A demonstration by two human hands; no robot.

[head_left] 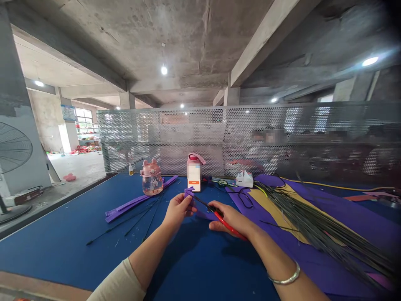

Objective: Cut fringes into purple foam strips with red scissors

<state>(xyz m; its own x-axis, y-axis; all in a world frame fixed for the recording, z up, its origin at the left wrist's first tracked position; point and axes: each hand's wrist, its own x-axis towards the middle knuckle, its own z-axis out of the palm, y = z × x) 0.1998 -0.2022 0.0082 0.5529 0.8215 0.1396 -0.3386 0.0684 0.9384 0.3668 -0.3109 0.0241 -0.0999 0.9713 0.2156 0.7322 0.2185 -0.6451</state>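
My left hand (178, 209) is closed, pinching a small piece of purple strip material (189, 192) between thumb and fingers. My right hand (230, 218) wraps round a red-handled tool (231, 228) with a dark, narrow front; I cannot tell whether it is pliers or scissors. A thin dark length reaches from the tool toward the left fingertips. Part of a purple strip (206, 215) shows between the hands. Behind them a lit phone (194, 177) leans upright against a pink-lidded bottle (194, 157). Left of my hands lie folded purple strips (131, 207) and several dark green stems (108, 230).
On the blue table (62, 251), a pink clear jug (152, 184) and a small dropper bottle (130, 169) stand at back left. A tissue pack (244, 179) is at back right. A bundle of green stems (313, 221) lies on purple sheets (347, 200). A perforated metal screen (188, 129) borders the back.
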